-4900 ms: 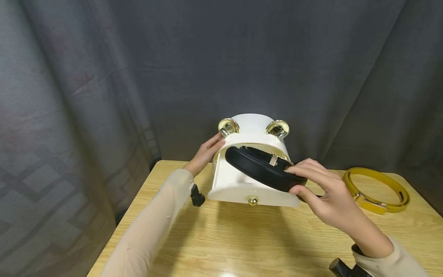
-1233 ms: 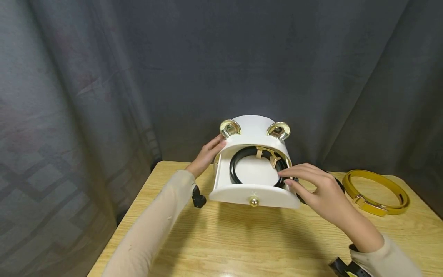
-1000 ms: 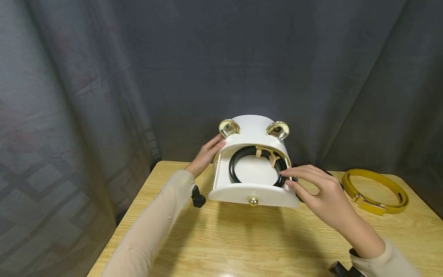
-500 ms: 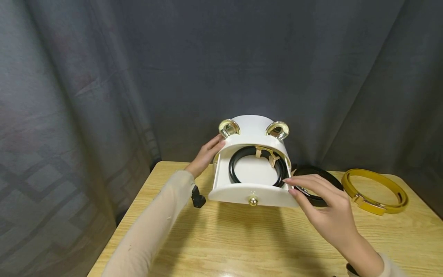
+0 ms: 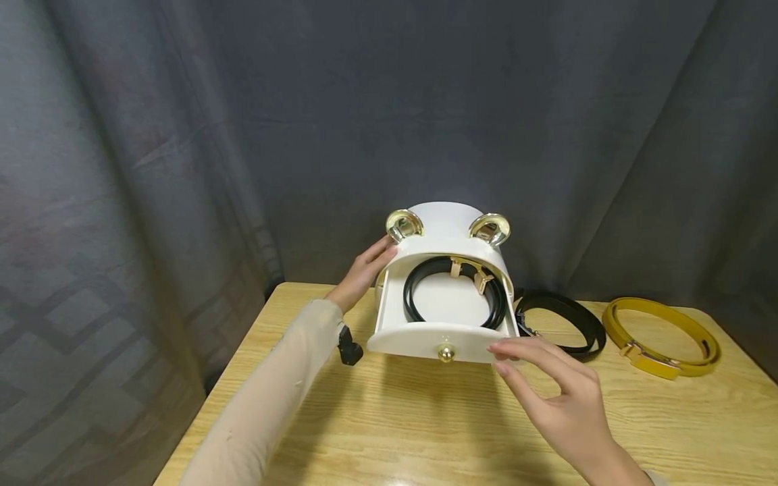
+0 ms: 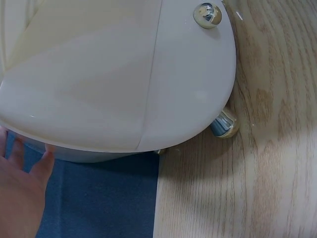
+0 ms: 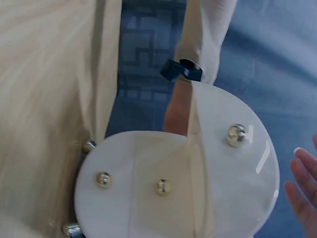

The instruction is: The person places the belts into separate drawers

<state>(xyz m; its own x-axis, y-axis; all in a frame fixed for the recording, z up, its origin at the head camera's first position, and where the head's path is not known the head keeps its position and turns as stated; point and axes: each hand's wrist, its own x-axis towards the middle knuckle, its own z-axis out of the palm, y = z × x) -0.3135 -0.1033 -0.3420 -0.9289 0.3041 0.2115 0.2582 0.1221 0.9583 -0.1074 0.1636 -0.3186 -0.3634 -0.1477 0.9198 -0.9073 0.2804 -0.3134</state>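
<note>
A white round box (image 5: 446, 229) with two gold ring handles stands at the back of the wooden table (image 5: 389, 432). Its top drawer (image 5: 425, 337) is pulled out, and a coiled black belt (image 5: 413, 297) with a gold buckle lies inside. My left hand (image 5: 365, 266) rests with straight fingers against the box's left side; the left wrist view shows that hand (image 6: 20, 191) flat beside the box (image 6: 114, 74). My right hand (image 5: 497, 358) hovers, fingers spread and empty, at the right end of the drawer front, close to its gold knob (image 5: 446, 352).
A second black belt (image 5: 565, 322) lies coiled on the table right of the box. Further right sits a yellow belt (image 5: 665, 334). A dark grey curtain (image 5: 182, 169) hangs behind and to the left. The table drops off at its left edge.
My right hand laid the black belt in the drawer, let go, then drew back toward me to the drawer front. This uncovered the second black belt. The left hand stayed put.
</note>
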